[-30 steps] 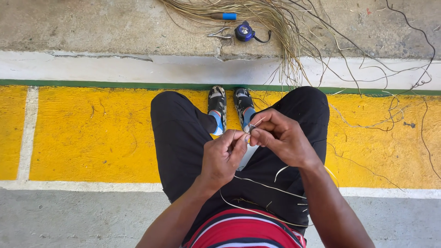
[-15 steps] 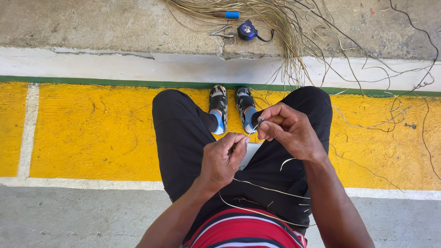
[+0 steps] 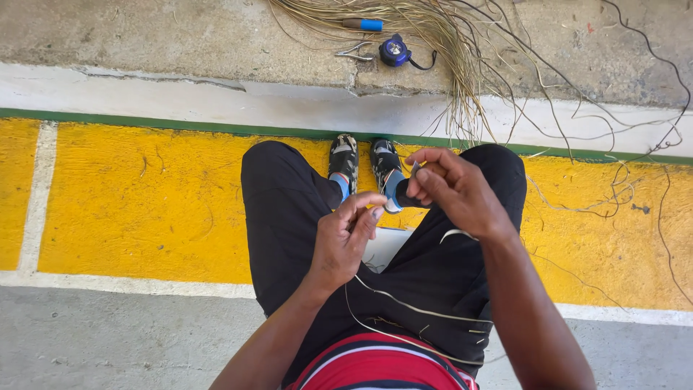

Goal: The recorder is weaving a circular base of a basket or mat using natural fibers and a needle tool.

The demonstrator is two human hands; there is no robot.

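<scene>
I sit with black trousers over my knees and look down at both hands. My left hand (image 3: 345, 238) pinches a thin pale fibre strand (image 3: 415, 309) between thumb and fingers; the strand trails down across my lap. My right hand (image 3: 455, 191) is raised a little higher and to the right, its fingertips closed on the strand's other end. The two hands are a short way apart. My feet in sandals (image 3: 364, 167) rest on the yellow painted floor below them.
A big bundle of dry straw-like fibres (image 3: 440, 43) lies on the concrete step ahead, with a blue-handled tool (image 3: 362, 24), small metal pliers (image 3: 357, 52) and a blue round tape measure (image 3: 395, 50) beside it. Dark wires (image 3: 650, 137) trail at the right. White and green lines border the yellow floor (image 3: 144, 209).
My hands were together at the strand one second ago. They have drawn apart: the right hand moved up and right, the left stayed low.
</scene>
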